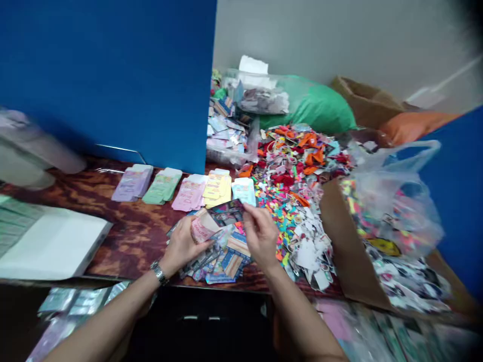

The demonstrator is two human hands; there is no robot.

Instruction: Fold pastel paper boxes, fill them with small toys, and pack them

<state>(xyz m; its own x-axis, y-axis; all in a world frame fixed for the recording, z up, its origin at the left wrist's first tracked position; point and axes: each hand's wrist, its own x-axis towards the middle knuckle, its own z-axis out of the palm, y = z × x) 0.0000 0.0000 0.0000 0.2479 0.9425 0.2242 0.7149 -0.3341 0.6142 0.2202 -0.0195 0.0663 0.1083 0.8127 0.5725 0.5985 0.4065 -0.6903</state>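
My left hand point(183, 244), with a watch on its wrist, is closed on a small stack of packets, a pink one point(202, 229) on top. My right hand point(259, 234) pinches the edge of a dark card packet point(227, 212) held just above that stack. Under both hands lies a loose pile of blue and striped packets point(226, 259) on the brown table point(128, 226). Behind the hands is a row of flat packet stacks: purple point(133, 182), green point(163, 185), pink point(188, 193), yellow point(218, 187) and light blue point(244, 190).
A big heap of colourful small pieces point(294, 171) spreads right of the hands. A cardboard flap point(339, 241) and a clear plastic bag point(396, 206) of pieces stand at the right. A white sheet point(53, 246) lies left. A blue panel point(113, 75) and green bag point(313, 105) stand behind.
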